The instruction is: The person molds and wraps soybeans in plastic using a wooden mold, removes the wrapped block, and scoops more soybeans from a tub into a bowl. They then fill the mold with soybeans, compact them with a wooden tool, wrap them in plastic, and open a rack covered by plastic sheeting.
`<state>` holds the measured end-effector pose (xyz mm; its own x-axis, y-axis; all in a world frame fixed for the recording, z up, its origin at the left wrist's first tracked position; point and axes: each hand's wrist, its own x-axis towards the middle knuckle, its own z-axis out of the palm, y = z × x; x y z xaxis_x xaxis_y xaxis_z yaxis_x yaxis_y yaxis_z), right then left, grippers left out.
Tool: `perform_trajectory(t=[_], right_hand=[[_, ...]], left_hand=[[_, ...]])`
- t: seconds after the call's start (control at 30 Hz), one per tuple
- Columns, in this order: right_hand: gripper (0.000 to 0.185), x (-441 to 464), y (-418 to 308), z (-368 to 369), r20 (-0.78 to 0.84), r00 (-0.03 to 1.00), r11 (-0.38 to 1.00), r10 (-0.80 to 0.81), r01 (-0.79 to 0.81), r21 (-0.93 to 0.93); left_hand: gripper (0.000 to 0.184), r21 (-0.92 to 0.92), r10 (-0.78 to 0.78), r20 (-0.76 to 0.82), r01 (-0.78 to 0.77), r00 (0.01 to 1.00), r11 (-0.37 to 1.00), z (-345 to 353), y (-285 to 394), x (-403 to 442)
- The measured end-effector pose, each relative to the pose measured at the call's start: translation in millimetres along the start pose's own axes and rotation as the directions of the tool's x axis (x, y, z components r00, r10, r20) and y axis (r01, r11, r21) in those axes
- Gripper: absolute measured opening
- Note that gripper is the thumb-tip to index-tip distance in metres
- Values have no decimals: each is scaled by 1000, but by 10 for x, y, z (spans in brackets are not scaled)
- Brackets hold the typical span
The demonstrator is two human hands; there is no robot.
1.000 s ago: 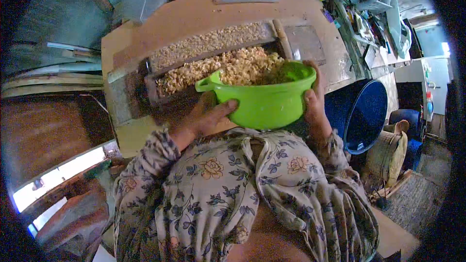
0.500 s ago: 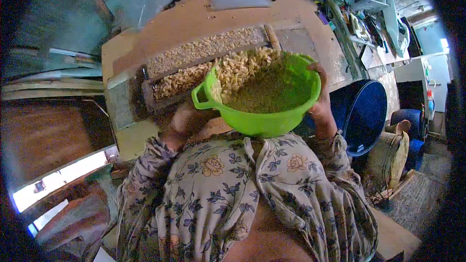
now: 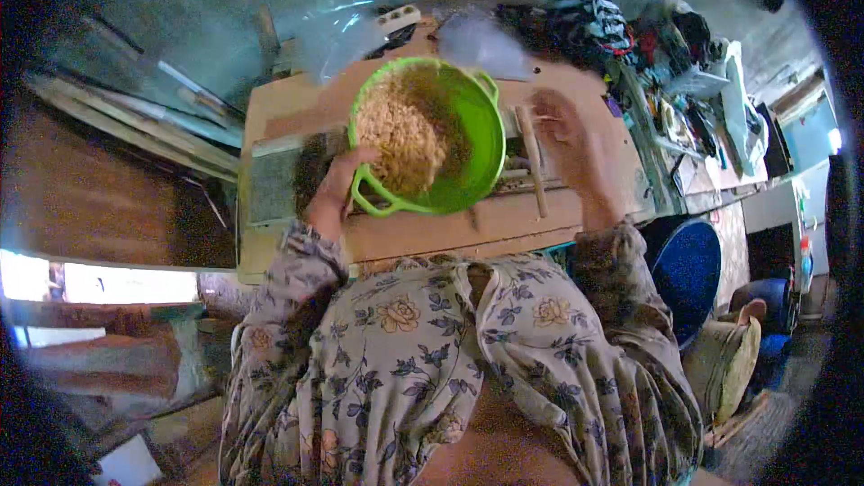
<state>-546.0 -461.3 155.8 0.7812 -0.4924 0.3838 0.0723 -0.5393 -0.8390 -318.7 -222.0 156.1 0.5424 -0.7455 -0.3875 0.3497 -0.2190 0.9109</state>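
A bright green plastic basin with side handles tilts over the middle of the table. Inside it, a heap of small pale beige pieces lies toward the left; their kind is hard to tell. My left hand grips the basin's lower left side near one handle, thumb over the rim. To the right of the basin my right hand is held off it, fingers stretched out and somewhat blurred, holding nothing. Beneath, the basin hides most of a long wooden frame, whose right-hand bar still shows.
The wooden table spans the front. Clear plastic sheeting and a whitish plastic bag lie at its back edge. A cluttered shelf stands at the right, above a large blue barrel. Wooden boards lean at the left.
The basin has moved forward and left, away from my body, and turned. My right hand has let go of its rim. The pale pieces in the frame are now mostly hidden by the basin.
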Motion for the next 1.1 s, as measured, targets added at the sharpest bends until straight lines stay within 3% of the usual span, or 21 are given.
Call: perform_trajectory(t=[0.07,0.17,0.2,0.23,0.27,0.3,0.37,0.4,0.47,0.5,0.57,0.6,0.63,0.67,0.7,0.73,0.87,0.9,0.93,1.0,1.1], right_hand=[[31,292,-374,309,179,974,955,-141,182,-234],[26,597,-505,846,404,905,771,130,164,-615],[28,729,-110,1118,427,904,980,-35,115,-164],[29,779,98,1280,374,909,941,-184,53,334],[29,742,64,1314,389,901,937,-190,48,346],[30,719,-22,1323,482,874,997,-62,76,-10],[31,713,217,1565,539,840,924,68,151,-351],[30,680,720,1942,662,736,868,141,-413,274],[29,605,659,2125,800,596,181,62,-795,578],[28,514,61,1931,766,641,790,-53,-442,425],[26,459,-159,1934,745,624,971,-234,108,213],[26,434,-269,1936,726,608,922,-321,375,93],[27,416,-306,2006,677,685,913,-268,-43,406],[27,417,-375,1996,753,644,595,-132,-556,580],[28,416,-525,1955,810,586,20,8,-810,586],[28,460,-446,2011,838,545,-97,23,-833,544],[31,703,-28,2170,852,522,24,37,-853,521],[30,917,312,2285,712,695,694,-95,-467,548],[29,896,234,2240,706,701,610,-100,-518,600],[27,967,-31,2242,759,650,184,-29,-743,644],[26,1189,-257,2312,766,642,17,-28,-766,642]], left_hand=[[41,-81,72,-12,-72,997,994,-219,-207,204],[43,-131,215,-45,-220,975,967,-171,-257,-19],[45,-74,197,-67,-202,978,977,-223,-257,-62],[48,-18,179,-88,-181,980,983,-276,-257,-107],[51,37,160,-110,-157,981,987,-328,-259,-153],[53,-74,166,-123,-176,978,982,-292,-247,-181],[58,-223,215,-196,-257,957,940,17,-45,-442],[58,-227,219,-219,-267,951,936,103,-2,-524],[62,-254,152,-370,-257,916,932,214,29,-661],[63,-230,203,-439,-328,875,916,243,23,-720],[64,-174,241,-452,-350,859,921,223,-18,-753],[62,-205,244,-430,-358,869,911,218,-83,-731],[60,-237,247,-409,-364,878,901,212,-148,-708],[58,-269,250,-388,-369,887,890,206,-212,-684],[55,-322,228,-412,-375,882,869,227,-232,-672],[53,-364,274,-405,-429,872,827,245,-252,-681],[33,-288,366,-482,-539,796,792,198,-332,-686],[28,-251,380,-521,-563,764,787,164,-356,-671],[23,-213,393,-559,-584,730,783,131,-380,-656],[21,-201,369,-580,-567,726,799,5,-360,-616],[25,-185,438,-612,-658,658,730,-113,-253,-550]])
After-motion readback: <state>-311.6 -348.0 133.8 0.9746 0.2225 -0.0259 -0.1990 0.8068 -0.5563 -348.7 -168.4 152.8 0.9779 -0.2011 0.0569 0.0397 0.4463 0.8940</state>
